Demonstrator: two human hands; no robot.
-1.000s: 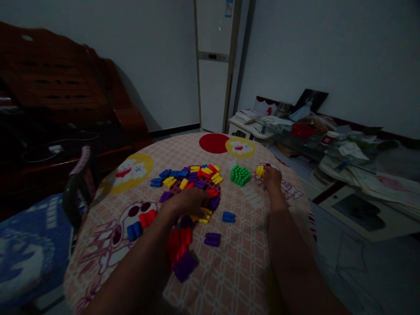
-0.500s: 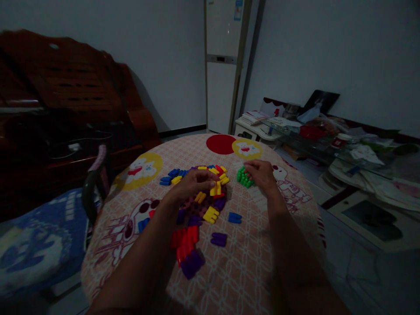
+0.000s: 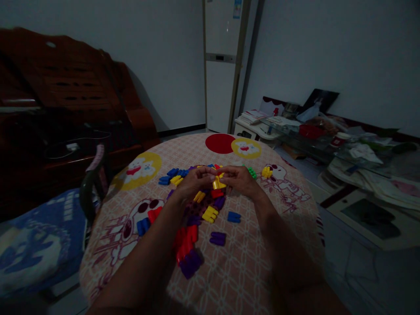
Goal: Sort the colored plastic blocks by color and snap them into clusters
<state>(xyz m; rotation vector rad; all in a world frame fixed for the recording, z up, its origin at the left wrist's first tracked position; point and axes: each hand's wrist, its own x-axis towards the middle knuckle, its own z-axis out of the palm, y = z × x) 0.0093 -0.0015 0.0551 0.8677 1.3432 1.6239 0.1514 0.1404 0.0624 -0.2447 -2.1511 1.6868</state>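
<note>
Above the pile, my left hand (image 3: 196, 183) pinches a yellow toy building block (image 3: 216, 183). My right hand (image 3: 242, 180) meets it from the other side, fingertips closed on the same yellow piece. Beneath and around them lie several loose blocks, among them a yellow block (image 3: 210, 214), a purple block (image 3: 218, 238) and a blue block (image 3: 234, 217). Partly hidden behind my right hand is a green block cluster (image 3: 252, 173). Farther right sits a small yellow block cluster (image 3: 267, 172). Near my left forearm, red blocks (image 3: 185, 243) touch purple ones (image 3: 190, 264).
The round table wears a patterned tablecloth (image 3: 249, 262). At the left stands a chair with a blue cushion (image 3: 49, 245), with a wooden sofa (image 3: 75, 87) behind. A cluttered glass-topped cabinet (image 3: 295, 131) runs along the right wall. A tall white appliance (image 3: 219, 92) fills the corner.
My left hand has lifted a yellow block from the pile. My right hand has left the yellow cluster, passed over the green one and come left to the lifted block.
</note>
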